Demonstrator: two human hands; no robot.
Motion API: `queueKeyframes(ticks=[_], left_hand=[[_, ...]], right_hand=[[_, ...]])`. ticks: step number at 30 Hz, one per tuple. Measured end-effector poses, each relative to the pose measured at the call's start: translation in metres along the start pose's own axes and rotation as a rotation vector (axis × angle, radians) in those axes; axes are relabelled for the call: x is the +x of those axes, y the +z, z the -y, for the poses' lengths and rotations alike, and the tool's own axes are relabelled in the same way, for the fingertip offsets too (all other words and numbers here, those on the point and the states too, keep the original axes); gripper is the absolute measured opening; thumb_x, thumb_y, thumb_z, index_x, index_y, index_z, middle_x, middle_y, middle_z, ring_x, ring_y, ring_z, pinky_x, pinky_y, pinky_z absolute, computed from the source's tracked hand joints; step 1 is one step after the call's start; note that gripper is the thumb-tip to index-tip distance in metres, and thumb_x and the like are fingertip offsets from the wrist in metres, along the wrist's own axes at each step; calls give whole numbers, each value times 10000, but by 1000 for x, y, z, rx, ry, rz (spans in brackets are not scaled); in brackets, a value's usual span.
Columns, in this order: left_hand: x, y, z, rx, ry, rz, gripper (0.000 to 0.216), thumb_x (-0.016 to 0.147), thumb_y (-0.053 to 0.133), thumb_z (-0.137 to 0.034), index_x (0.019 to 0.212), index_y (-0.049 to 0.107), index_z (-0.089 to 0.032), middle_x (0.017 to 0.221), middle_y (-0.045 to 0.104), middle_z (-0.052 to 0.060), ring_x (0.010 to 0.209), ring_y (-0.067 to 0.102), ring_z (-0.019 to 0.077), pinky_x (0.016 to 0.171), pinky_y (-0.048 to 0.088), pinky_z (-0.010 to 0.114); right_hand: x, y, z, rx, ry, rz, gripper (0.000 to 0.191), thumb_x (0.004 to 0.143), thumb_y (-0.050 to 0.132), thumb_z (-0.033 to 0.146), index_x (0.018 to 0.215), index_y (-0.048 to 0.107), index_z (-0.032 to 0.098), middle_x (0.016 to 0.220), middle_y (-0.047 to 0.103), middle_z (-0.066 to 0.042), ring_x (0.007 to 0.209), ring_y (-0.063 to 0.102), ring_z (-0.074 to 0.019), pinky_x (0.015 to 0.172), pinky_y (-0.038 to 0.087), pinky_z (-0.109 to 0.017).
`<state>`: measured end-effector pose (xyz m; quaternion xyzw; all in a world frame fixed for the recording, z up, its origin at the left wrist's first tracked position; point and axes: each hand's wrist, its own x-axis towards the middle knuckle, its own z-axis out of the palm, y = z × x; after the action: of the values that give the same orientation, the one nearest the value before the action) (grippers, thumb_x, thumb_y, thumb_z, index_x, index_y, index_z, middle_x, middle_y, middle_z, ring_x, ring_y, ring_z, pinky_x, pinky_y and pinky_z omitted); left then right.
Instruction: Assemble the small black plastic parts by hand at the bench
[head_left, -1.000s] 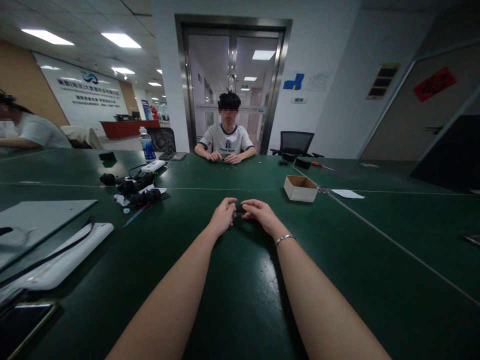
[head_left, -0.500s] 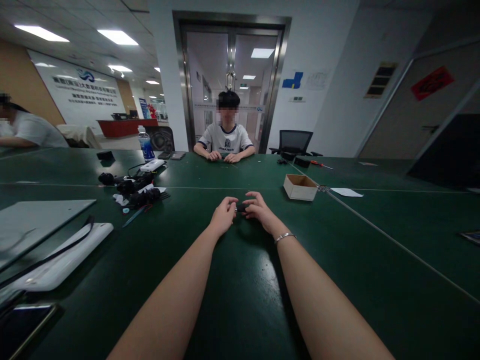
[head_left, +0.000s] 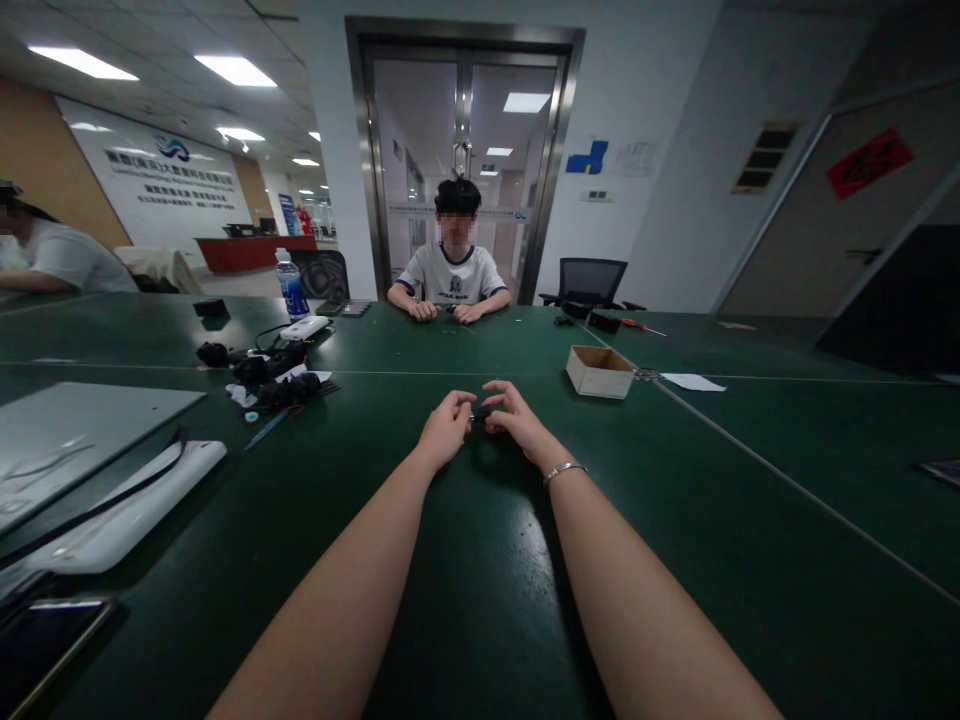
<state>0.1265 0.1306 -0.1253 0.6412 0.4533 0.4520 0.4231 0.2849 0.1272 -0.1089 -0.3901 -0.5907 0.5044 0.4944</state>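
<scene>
Both my arms stretch out over the dark green table (head_left: 487, 560). My left hand (head_left: 444, 428) and my right hand (head_left: 519, 418) meet at the table's middle, fingers curled and pinched on a small black object (head_left: 480, 411) held between them. The object is mostly hidden by my fingers and too small to name. A thin silver bracelet (head_left: 564, 469) circles my right wrist.
An open cardboard box (head_left: 600, 371) stands to the right, paper (head_left: 694, 382) beyond it. Black gear and cables (head_left: 274, 380) lie at the left, with a water bottle (head_left: 287, 285), a grey laptop (head_left: 67, 430), a white case (head_left: 127, 510) and a phone (head_left: 45, 640). A person (head_left: 450, 275) sits opposite; another (head_left: 45, 260) at far left.
My right hand's fingers lifted and shifted a little over the small black object; both hands stay together at the same spot. The view drifted slightly.
</scene>
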Motion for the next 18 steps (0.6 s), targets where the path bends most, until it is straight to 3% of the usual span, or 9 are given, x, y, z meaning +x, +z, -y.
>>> queueKeyframes(ticks=[6,10,14,18], left_hand=[[-1,1,-1,18,8,-11,252,900,432,-331,1078,555,-201,628,493,-23,520,462,86,432,352,147],[-1,1,-1,26,28,-13,250,901,417,-310,1076,553,-195,637,492,-18,542,476,92,433,361,149],[-1,1,0,5,27,-26,251,896,438,-321,1079,555,-195,629,494,-23,515,459,81,435,350,145],[-1,1,0,-14,22,-22,252,892,455,-339,1077,558,-203,624,498,-25,518,462,82,439,347,145]], right_hand=[[3,0,-2,-68,32,-15,271,760,580,333,985,552,183,570,504,63,396,446,-78,389,326,-184],[4,-1,-3,-32,0,-4,367,681,664,266,1015,527,196,675,555,58,443,498,-76,443,377,-187],[3,0,-3,-90,41,4,267,791,583,337,1007,551,184,623,543,47,388,433,-73,382,313,-188],[2,1,-1,-46,-8,30,381,688,665,196,1045,533,215,759,568,48,453,492,-63,448,388,-184]])
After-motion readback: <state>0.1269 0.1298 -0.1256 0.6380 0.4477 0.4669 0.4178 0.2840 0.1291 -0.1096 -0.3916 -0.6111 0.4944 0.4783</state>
